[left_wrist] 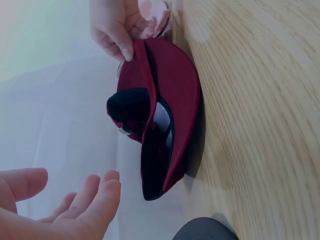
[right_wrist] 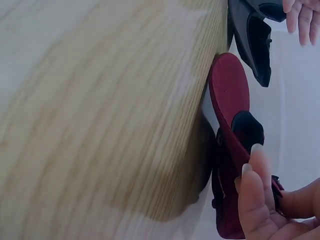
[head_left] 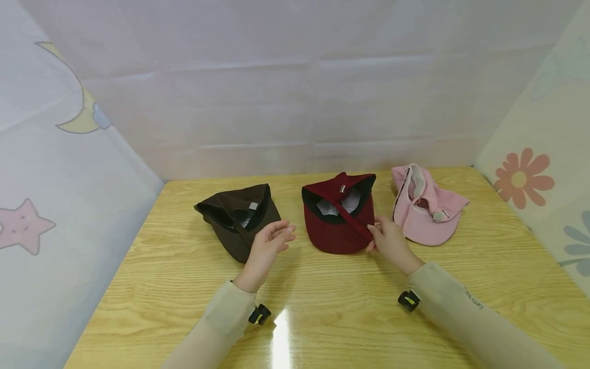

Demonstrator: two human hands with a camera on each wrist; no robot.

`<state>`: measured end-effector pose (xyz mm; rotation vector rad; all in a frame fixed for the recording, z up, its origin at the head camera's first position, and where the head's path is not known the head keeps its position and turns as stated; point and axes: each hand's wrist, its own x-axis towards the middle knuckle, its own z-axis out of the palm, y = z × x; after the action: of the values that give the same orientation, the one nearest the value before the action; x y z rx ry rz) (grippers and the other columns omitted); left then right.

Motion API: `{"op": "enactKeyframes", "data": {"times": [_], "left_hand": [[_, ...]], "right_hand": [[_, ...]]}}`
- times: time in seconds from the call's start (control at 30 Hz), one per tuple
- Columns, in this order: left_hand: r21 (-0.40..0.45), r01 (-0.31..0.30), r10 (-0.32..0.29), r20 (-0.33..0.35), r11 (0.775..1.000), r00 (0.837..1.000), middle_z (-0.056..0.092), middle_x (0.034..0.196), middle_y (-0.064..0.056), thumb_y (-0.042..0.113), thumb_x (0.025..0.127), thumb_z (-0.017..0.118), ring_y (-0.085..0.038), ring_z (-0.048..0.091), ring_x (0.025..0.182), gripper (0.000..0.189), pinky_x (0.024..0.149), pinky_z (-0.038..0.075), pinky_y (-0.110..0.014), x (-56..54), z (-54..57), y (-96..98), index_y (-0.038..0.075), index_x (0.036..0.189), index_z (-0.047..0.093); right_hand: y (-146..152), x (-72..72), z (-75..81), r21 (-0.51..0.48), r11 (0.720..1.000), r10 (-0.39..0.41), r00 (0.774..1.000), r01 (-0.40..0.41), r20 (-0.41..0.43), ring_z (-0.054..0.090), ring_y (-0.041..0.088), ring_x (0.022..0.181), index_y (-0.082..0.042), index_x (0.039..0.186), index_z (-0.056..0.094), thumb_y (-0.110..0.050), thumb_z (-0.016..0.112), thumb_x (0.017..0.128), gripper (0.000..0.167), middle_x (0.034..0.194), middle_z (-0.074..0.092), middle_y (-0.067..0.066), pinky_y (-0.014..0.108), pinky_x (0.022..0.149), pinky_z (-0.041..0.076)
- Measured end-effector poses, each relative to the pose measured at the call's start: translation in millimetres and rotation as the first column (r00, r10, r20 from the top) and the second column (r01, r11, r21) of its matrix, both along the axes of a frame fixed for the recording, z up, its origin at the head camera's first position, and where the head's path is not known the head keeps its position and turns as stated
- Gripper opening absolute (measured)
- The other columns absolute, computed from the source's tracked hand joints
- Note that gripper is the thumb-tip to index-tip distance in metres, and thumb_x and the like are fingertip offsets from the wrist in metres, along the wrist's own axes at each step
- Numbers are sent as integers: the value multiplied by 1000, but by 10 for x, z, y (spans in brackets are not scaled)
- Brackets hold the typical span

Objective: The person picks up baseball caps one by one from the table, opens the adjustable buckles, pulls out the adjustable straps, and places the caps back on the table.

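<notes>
In the head view a dark red cap (head_left: 329,234) lies upside down at the middle of the table, its brim toward me. My right hand (head_left: 393,242) pinches the end of the cap's strap (head_left: 354,221) at the brim's right edge. The left wrist view also shows thumb and fingers on that strap (left_wrist: 145,65). My left hand (head_left: 268,247) hovers between the red cap and a dark brown cap (head_left: 228,241), partly covering the brown brim. Its fingers are relaxed and hold nothing. Both caps show their dark inner bands.
A pink cap (head_left: 430,231) lies on the right, just beyond my right hand. All three caps rest on a wood-grain table (head_left: 332,312). A pale cloth backdrop (head_left: 258,118) stands behind it, with printed panels on both sides.
</notes>
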<state>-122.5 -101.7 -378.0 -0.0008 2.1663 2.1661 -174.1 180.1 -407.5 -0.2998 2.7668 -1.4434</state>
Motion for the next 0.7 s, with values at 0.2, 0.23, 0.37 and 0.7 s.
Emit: {"op": "enactKeyframes", "data": {"times": [0.2, 0.23, 0.37, 0.7], "left_hand": [[-32, -13, 13, -4, 999, 1000, 57, 126, -26, 11, 101, 52, -36, 57, 113, 38, 97, 43, -50, -2, 15, 2, -9, 133, 48], [-42, -15, 15, -5, 999, 1000, 57, 126, -25, 11, 100, 52, -35, 57, 113, 38, 97, 43, -49, -1, 16, 0, -9, 133, 49], [-101, -17, 13, -40, 995, 999, 57, 128, -25, 10, 100, 53, -34, 55, 117, 39, 99, 43, -46, -1, 18, -25, -9, 133, 48], [-415, -56, -12, -159, 908, 987, 45, 145, -17, 24, 99, 58, -32, 37, 136, 54, 108, 30, -54, -16, 110, -159, 1, 145, 41]], "right_hand": [[16, -9, 31, 13, 1000, -20, 1000, 20, 23, 65, 29, 55, 24, 128, 36, 5, 46, 98, 37, 84, 64, 27, 22, 48, 48], [22, -7, 43, 18, 1000, -25, 1000, 25, 19, 65, 30, 57, 24, 129, 37, 6, 47, 98, 37, 88, 64, 30, 21, 49, 48], [48, 21, 122, 64, 997, -43, 997, 47, -58, 66, 34, 61, 23, 124, 43, 7, 52, 94, 36, 94, 64, 34, 22, 51, 48], [85, 120, 423, 263, 965, 53, 967, 15, -251, 58, 46, 105, 13, 132, 46, -12, 61, 96, 46, 121, 58, 32, 58, 87, 46]]}}
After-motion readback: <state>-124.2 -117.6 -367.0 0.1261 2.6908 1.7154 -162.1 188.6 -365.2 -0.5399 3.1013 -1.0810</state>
